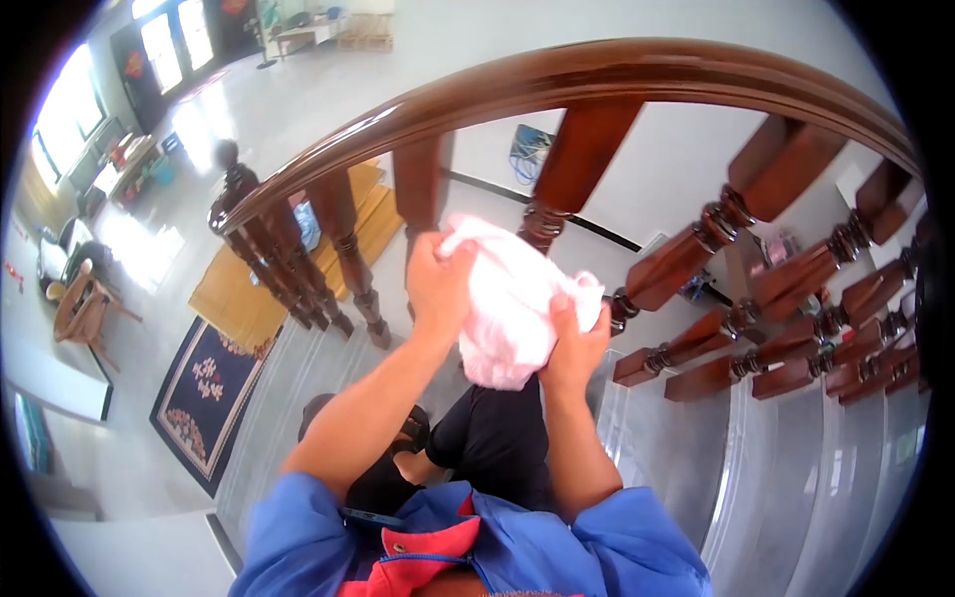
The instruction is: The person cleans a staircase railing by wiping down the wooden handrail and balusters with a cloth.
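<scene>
A pale pink cloth (505, 313), bunched and partly spread, hangs between my two hands in front of the stair balusters. My left hand (439, 283) is closed on its upper left edge. On the lower right side, my right hand (577, 346) pinches the cloth, with a small fold sticking up above the thumb. Beyond the cloth stands a dark wooden baluster (587, 149), below the glossy brown handrail (557, 72). The cloth is apart from the rail.
Grey stone steps (676, 468) run along the right beneath more balusters. At the lower left lie a dark patterned rug (214, 393) and yellowish boards or mats (239, 294). A wooden chair (88, 313) stands at the far left. Coiled blue cable (530, 154) shows behind the rail.
</scene>
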Motion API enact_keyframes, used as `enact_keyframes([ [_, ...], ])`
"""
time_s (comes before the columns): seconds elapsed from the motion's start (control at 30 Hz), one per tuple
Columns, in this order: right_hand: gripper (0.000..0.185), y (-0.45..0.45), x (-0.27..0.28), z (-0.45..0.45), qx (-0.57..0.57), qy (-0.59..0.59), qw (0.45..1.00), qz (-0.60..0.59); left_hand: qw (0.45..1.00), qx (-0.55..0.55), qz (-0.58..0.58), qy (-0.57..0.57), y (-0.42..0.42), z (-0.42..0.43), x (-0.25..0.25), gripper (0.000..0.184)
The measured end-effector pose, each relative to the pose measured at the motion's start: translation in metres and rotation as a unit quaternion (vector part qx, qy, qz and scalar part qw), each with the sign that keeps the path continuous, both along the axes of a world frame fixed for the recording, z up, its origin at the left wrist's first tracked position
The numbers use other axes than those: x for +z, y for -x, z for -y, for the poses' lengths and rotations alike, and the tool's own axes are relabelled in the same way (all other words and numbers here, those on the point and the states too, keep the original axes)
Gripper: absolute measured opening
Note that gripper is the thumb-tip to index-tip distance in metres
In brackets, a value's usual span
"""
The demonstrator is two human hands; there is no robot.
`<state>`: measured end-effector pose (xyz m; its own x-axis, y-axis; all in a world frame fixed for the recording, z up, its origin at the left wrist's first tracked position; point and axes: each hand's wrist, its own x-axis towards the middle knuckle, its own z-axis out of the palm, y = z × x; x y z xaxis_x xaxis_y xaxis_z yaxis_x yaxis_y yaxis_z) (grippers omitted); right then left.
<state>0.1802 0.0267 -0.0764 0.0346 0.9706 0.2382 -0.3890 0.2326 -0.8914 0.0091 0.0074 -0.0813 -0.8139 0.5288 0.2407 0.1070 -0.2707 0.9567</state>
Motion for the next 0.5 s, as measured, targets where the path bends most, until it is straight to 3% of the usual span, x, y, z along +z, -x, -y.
enact_keyframes([
  [0.17,0.053,0.004,0.096,-0.043,-0.052,-0.127,0.990,-0.036,0.995,0.029,0.013,-0.094,-0.019,-0.038,0.094,0.033],
  [0.23,0.051,0.015,0.136,-0.054,-0.013,-0.181,0.980,-0.086,0.955,-0.144,0.101,-0.237,-0.029,-0.043,0.132,0.028],
  [0.3,0.052,0.030,0.172,-0.050,0.062,-0.227,0.966,-0.109,0.919,-0.225,0.093,-0.310,-0.044,-0.039,0.155,0.035],
  [0.33,0.048,0.039,0.174,-0.057,0.056,-0.238,0.968,-0.057,0.933,-0.216,-0.007,-0.287,-0.042,-0.041,0.156,0.035],
  [0.37,0.046,0.049,0.175,-0.065,0.048,-0.247,0.968,-0.004,0.934,-0.215,-0.009,-0.287,-0.043,-0.044,0.157,0.035],
  [0.4,0.051,0.068,0.173,-0.065,-0.049,-0.310,0.949,0.034,0.942,-0.174,-0.047,-0.283,-0.048,-0.047,0.158,0.035],
  [0.5,0.052,0.069,0.155,-0.074,-0.023,-0.338,0.941,0.027,0.949,-0.141,-0.129,-0.251,-0.040,-0.055,0.139,0.039],
])
